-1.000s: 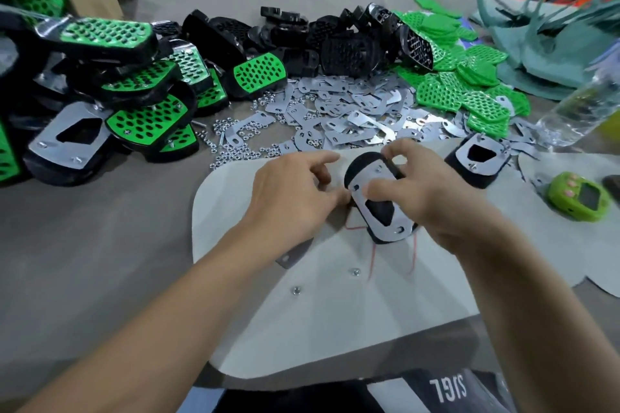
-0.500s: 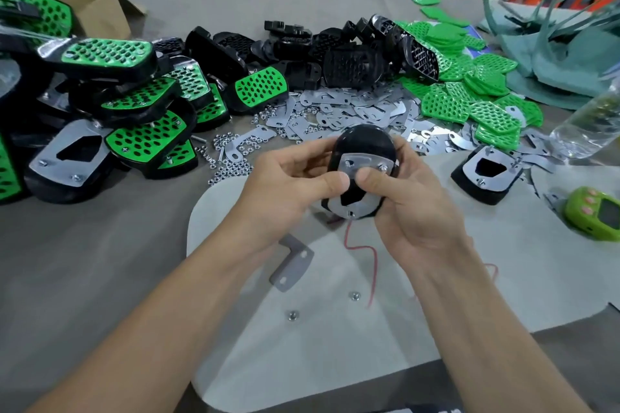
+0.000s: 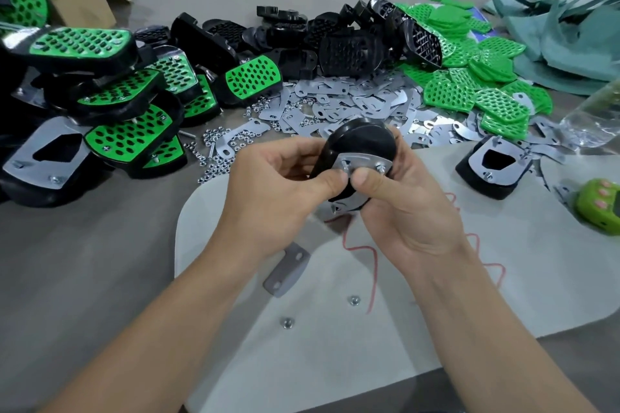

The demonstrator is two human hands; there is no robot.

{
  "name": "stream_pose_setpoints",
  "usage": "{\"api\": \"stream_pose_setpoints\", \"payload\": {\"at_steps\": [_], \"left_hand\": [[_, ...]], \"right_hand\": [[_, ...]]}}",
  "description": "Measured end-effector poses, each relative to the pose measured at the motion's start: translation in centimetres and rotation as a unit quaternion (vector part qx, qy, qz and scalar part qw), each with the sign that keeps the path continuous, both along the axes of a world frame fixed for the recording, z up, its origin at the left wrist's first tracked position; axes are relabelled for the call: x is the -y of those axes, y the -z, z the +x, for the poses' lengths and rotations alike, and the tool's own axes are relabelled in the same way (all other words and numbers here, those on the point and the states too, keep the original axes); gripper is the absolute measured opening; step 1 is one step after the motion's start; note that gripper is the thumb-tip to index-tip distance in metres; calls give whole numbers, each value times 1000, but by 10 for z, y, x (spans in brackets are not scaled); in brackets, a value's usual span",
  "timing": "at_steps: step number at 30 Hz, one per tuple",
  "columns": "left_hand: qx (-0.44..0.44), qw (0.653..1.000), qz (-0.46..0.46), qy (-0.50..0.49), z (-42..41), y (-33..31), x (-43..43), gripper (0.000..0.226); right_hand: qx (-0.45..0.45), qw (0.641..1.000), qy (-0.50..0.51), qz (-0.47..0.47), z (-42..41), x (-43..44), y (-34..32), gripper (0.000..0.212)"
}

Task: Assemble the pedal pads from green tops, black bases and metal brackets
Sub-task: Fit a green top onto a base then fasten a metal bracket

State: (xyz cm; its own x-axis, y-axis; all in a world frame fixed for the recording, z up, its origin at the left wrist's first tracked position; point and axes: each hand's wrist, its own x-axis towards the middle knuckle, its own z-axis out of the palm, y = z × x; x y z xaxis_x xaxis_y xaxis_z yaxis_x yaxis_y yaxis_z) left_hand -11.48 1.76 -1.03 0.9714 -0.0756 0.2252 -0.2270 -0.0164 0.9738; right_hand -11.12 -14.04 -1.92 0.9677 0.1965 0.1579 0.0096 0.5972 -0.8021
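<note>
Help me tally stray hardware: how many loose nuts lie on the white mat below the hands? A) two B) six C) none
A: just a left nut and a right nut lie on the white mat, near the loose bracket.

Bright even light, bowed soft edges

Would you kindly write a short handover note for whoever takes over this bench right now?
Left hand and right hand both grip one pedal pad above the white mat, metal plate facing the camera, thumbs meeting at a stud. Whether a nut sits there is too small to tell.
Done: finished pads piled at far left; another plate-up pad at right.
On the mat: a small bracket and two nuts.
Stock beyond: black bases, green tops, metal brackets, loose nuts.
Left: likely finish this pad, then work through the stock.
</note>
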Motion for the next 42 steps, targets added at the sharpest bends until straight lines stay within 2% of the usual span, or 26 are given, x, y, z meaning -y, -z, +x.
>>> {"api": "stream_pose_setpoints", "payload": {"at_steps": [3, 7, 14, 18, 20, 24, 26, 29, 30, 32, 35, 38, 42], "left_hand": [[40, 998, 35, -28, -2, 0, 1, 25], [62, 995, 62, -37, -4, -1, 0, 25], [45, 997, 55, -30, -5, 0, 1, 21], [74, 976, 166, -123, -8, 2, 3, 23], [75, 969, 183, -149, -9, 2, 3, 24], [47, 970, 153, -182, -9, -1, 4, 20], [35, 979, 102, -174, -8, -4, 4, 11], [0, 993, 11, -118, -5, -9, 2, 35], [-21, 995, -18, -101, -4, -10, 1, 39], [-65, 993, -70, -68, -1, -12, -1, 33], [-124, 984, -128, -8, 0, -14, -3, 20], [-188, 966, -172, 37, 0, -14, -5, 14], [-243, 952, -186, 28, 0, -12, -8, 38]], "right_hand": [[18, 1000, -9, 0, 0, 0, 0, 41], [26, 1000, -15, 0, 0, -1, 0, 38], [17, 1000, 21, -15, -1, -2, 2, 40], [10, 999, 39, -33, -4, -11, 4, 45], [8, 998, 51, -45, -5, -14, 5, 43], [-18, 998, 23, -56, -6, -15, 6, 42], [-60, 997, -24, -37, -5, -11, 4, 48], [-151, 983, -105, 2, -2, 2, -2, 61], [-179, 976, -120, 5, -1, 5, -6, 58], [-216, 971, -97, -38, 1, 7, -10, 45], [-161, 975, -48, -143, 6, 9, -12, 20], [-70, 970, -9, -234, 13, 8, -18, 27], [74, 940, 21, -333, 24, 7, -33, 17]]}}
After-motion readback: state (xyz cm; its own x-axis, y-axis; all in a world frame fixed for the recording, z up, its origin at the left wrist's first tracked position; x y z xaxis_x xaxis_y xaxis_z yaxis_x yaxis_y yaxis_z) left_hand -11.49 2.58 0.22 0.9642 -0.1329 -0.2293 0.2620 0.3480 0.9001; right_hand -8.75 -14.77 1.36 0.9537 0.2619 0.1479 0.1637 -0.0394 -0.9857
